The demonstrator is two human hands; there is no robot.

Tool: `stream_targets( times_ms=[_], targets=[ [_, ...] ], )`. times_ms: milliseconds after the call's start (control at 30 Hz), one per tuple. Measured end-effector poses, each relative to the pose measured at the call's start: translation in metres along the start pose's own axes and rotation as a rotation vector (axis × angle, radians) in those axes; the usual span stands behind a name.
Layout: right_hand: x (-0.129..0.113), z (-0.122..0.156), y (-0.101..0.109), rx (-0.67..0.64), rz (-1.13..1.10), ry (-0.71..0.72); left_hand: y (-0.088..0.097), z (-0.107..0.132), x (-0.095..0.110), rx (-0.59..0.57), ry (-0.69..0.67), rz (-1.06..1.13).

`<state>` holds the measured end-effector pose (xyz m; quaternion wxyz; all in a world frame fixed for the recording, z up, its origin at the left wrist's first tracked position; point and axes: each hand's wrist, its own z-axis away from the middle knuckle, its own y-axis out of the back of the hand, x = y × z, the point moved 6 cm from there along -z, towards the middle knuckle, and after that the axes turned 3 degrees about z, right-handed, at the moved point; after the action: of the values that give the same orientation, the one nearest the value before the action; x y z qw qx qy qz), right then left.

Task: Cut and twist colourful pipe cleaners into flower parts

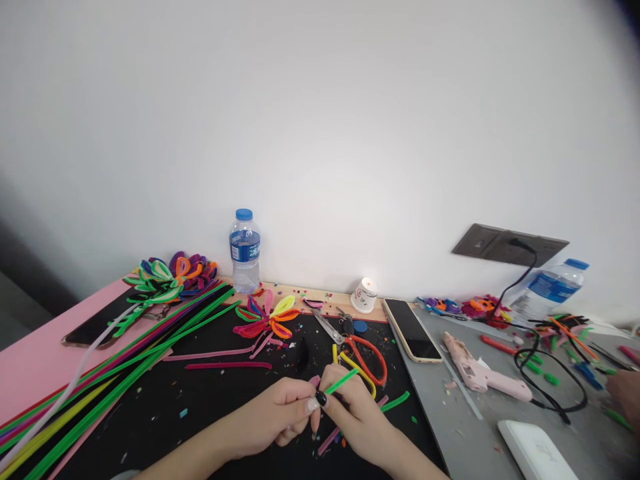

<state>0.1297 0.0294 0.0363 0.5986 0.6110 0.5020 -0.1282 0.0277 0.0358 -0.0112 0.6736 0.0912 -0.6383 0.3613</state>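
My left hand (283,413) and my right hand (357,413) meet low in the middle, over the black mat (210,400). Both are closed in a pinch around a short pink pipe cleaner (316,407) and a green pipe cleaner (343,381) that sticks out up and to the right. Just beyond my fingers lie scissors (357,357) with red and yellow handles. A finished pipe-cleaner flower (270,320) lies further back on the mat.
Long pipe cleaners (125,370) fan across the left. More flowers (170,275) sit by a water bottle (245,252). A phone (411,329), pink glue gun (480,372), black cable (550,373) and white box (535,450) lie right. Another person's hand (625,397) shows at the far right.
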Motion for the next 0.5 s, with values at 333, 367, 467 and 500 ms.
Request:
stream_targets(
  times_ms=[333, 367, 467, 500],
  targets=[
    [0.017, -0.001, -0.011, 0.043, -0.387, -0.243, 0.001, 0.003, 0.023, 0.183, -0.195, -0.641],
    [0.019, 0.000, -0.014, 0.061, -0.460, -0.274, 0.000, 0.004, 0.026, 0.197, -0.224, -0.707],
    [0.025, 0.005, -0.021, 0.148, -0.661, -0.399, -0.004, 0.006, 0.029, 0.204, -0.314, -0.869],
    [0.027, 0.007, -0.024, 0.166, -0.718, -0.439, -0.005, 0.007, 0.028, 0.202, -0.334, -0.914]
  ],
)
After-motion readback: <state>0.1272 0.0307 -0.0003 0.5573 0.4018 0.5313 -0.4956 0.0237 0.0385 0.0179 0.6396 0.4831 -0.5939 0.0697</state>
